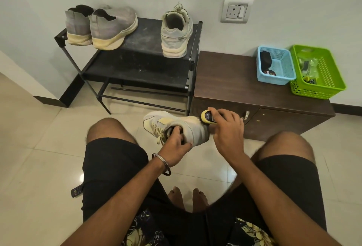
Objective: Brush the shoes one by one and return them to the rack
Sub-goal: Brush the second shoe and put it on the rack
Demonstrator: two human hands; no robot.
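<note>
Pale grey lace-up sneaker, cream laces, held in the air above the tiled floor between the seated person's knees, toe pointing left; left hand grips it at the collar, fingers curled into the opening, a bangle on the wrist; right hand holds a shoe brush with yellow edge and dark back, fingers curled round it, its face touching the heel end of the sneaker. Black shoe rack against the wall: matching grey sneaker upright at the right edge of the top shelf, heel toward the camera; pair of grey slip-on trainers at the left edge, side by side and touching. Dark wooden cabinet just right of the rack; on its top, far right corner, a blue basket and a green basket, touching, each holding small items. Remote control on the floor beside the left thigh.
</note>
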